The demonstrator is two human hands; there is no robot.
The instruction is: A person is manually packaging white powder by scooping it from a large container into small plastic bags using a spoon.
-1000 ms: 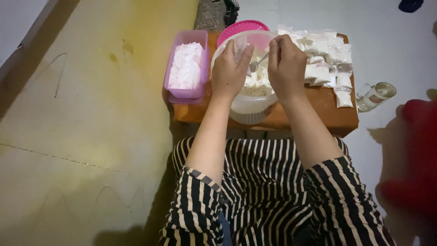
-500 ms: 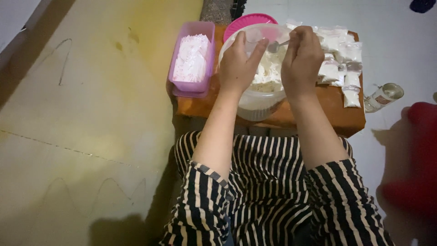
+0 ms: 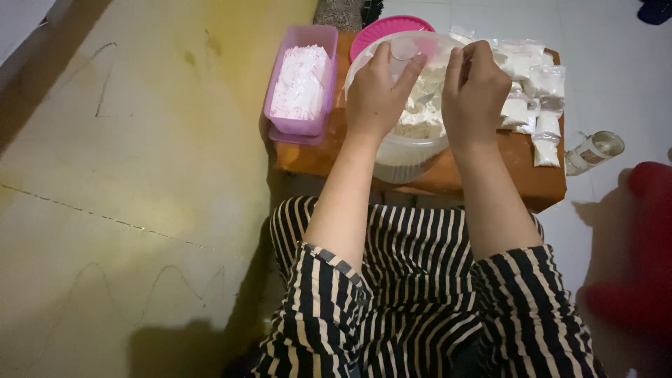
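Head view, landmark: the clear bowl (image 3: 409,143) of white powder sits on the small wooden desk (image 3: 490,175).
Left hand (image 3: 378,94): it is over the clear bowl, on its left side. Its grip is closed around a small clear bag (image 3: 404,52), thumb and fingers pinching it.
Right hand (image 3: 476,91): it is over the right side of the clear bowl, fingers curled tight together. I cannot tell what it is pinching.
Pink box (image 3: 301,87): left of the clear bowl, on the desk, full of white powder.
Pink lid (image 3: 381,31): behind the clear bowl, partly hidden.
Filled little bags (image 3: 535,91): a pile to the right of the clear bowl, on the desk.
Glass jar (image 3: 595,150): on the floor, well to the right of the clear bowl, lying on its side.
Striped clothes (image 3: 420,294): in front of the clear bowl, near the camera.
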